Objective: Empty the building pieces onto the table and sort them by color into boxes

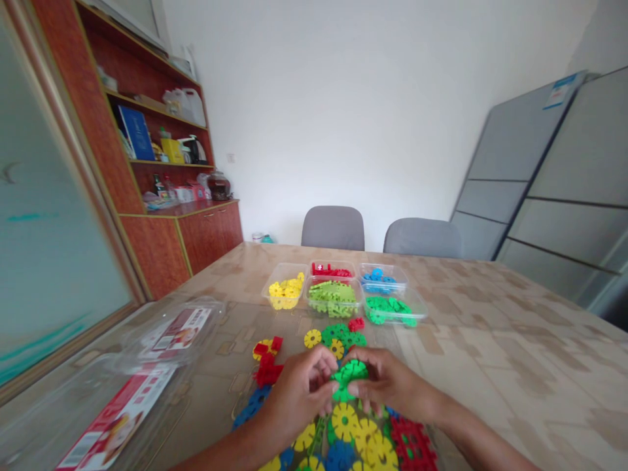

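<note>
Between both hands are green notched plastic discs (350,378), held above a pile of loose pieces. My left hand (305,387) pinches their left edge with thumb and fingers. On the right edge, my right hand (385,381) is closed with its thumb in front. I cannot tell whether the discs are joined. Below the hands lie yellow notched discs (345,422), red square lattice pieces (413,446) and blue pieces (339,455). More green discs (338,335) lie just beyond the fingers, and red blocks (267,371) are left of my left hand.
Clear tubs of sorted pieces stand farther back: yellow (285,292), red (333,269), lime green (333,297), blue (379,280) and green (391,310). Clear plastic lids (181,327) with labels lie at the left. Two grey chairs (333,227) stand behind the table (490,353).
</note>
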Demonstrator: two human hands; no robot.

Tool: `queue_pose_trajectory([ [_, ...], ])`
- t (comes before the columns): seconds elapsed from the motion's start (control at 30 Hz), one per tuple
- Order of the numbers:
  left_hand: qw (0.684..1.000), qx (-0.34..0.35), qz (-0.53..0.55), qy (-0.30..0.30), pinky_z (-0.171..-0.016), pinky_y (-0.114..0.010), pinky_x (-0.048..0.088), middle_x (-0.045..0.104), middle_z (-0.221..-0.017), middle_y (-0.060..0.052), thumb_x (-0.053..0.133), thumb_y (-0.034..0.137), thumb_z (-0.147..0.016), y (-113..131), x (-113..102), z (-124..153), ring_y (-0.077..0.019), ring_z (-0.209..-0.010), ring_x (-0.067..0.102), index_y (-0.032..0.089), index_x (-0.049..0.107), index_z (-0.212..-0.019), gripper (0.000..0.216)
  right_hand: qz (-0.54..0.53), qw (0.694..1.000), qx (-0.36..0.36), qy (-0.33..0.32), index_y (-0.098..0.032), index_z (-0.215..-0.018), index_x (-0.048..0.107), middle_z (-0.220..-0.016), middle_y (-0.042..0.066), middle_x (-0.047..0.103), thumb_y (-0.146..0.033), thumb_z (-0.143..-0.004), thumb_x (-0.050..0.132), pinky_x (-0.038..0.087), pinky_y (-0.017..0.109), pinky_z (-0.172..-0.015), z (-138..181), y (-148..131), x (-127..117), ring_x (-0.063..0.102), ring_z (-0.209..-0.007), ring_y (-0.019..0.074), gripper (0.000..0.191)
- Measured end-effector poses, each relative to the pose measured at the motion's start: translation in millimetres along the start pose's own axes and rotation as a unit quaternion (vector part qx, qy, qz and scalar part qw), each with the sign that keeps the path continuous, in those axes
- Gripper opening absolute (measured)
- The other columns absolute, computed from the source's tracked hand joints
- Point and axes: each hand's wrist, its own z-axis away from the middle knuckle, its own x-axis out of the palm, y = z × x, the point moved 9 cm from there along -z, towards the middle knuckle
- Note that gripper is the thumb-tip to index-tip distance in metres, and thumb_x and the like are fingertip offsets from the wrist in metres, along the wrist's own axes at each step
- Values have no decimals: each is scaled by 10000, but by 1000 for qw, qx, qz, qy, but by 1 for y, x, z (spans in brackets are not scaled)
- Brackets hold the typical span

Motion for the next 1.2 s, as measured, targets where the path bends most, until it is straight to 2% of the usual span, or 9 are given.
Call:
queue_pose_trajectory([
  [0.1, 1000, -9, 7, -5, -419, -174, 418, 509, -699, 57, 552, 178, -759, -4, 3, 1, -73, -461, 526, 195, 448, -833, 128, 63, 997, -33, 26, -176, -892, 598, -658, -42, 541, -377, -796, 678, 409, 168, -451, 1, -8, -1, 513, -509, 82, 237],
  [0.2, 999, 18, -26, 3, -455, -174, 435, 548, -827, 20, 540, 176, -785, 0, -1, 3, -75, -532, 548, 192, 486, -900, 128, 107, 991, -63, 43, -179, -885, 631, -692, -34, 538, -308, -786, 676, 401, 176, -491, 2, -14, -6, 492, -553, 85, 168],
  [0.3, 996, 50, -69, 24, -504, -168, 441, 570, -919, -5, 521, 191, -820, 9, -8, 4, -82, -612, 560, 192, 521, -936, 116, 71, 995, -39, 55, -194, -924, 611, -667, -43, 521, -400, -786, 672, 390, 180, -459, 1, -6, -19, 463, -497, 76, 255],
  [0.47, 995, 72, -60, 35, -551, -193, 454, 573, -963, -24, 485, 196, -833, 14, -13, 3, -89, -621, 562, 186, 518, -923, 97, 43, 996, -5, 77, -212, -1034, 545, -582, -65, 492, -587, -740, 671, 321, 170, -379, -2, 6, -38, 454, -426, 79, 493],
  [0.63, 994, 66, -74, 38, -562, -201, 442, 589, -938, -30, 472, 144, -802, 9, -12, 3, -103, -632, 557, 176, 531, -921, 137, 50, 995, -11, 84, -202, -1032, 540, -557, -71, 483, -634, -736, 648, 312, 176, -379, -2, 6, -42, 436, -415, 76, 535],
  [0.73, 994, 56, -87, 36, -563, -194, 425, 594, -902, -19, 465, 103, -770, 6, -9, 4, -99, -620, 542, 173, 546, -906, 173, 64, 993, -14, 95, -201, -1038, 549, -539, -76, 474, -622, -749, 636, 309, 186, -392, -4, 3, -51, 427, -414, 77, 518],
  [0.8, 994, 47, -95, 36, -564, -190, 416, 591, -870, -6, 461, 82, -752, 5, -7, 4, -94, -608, 533, 173, 559, -891, 193, 80, 990, -11, 119, -199, -1042, 565, -525, -75, 490, -594, -736, 660, 311, 193, -398, -6, 1, -67, 433, -414, 84, 508],
  [0.93, 995, 28, -93, 34, -567, -196, 417, 583, -827, 4, 461, 78, -741, 2, -6, 3, -105, -611, 545, 168, 574, -885, 205, 103, 970, 5, 220, -184, -951, 613, -490, -68, 516, -563, -629, 732, 324, 214, -398, -7, -4, -121, 453, -408, 104, 512],
  [1.2, 990, 31, -133, 33, -587, -204, 398, 565, -714, 28, 462, 49, -736, -1, -6, 3, -117, -608, 541, 168, 614, -881, 241, 100, 932, 2, 348, -164, -838, 608, -485, -47, 519, -606, -541, 726, 349, 243, -437, -6, -12, -213, 446, -434, 113, 546],
])
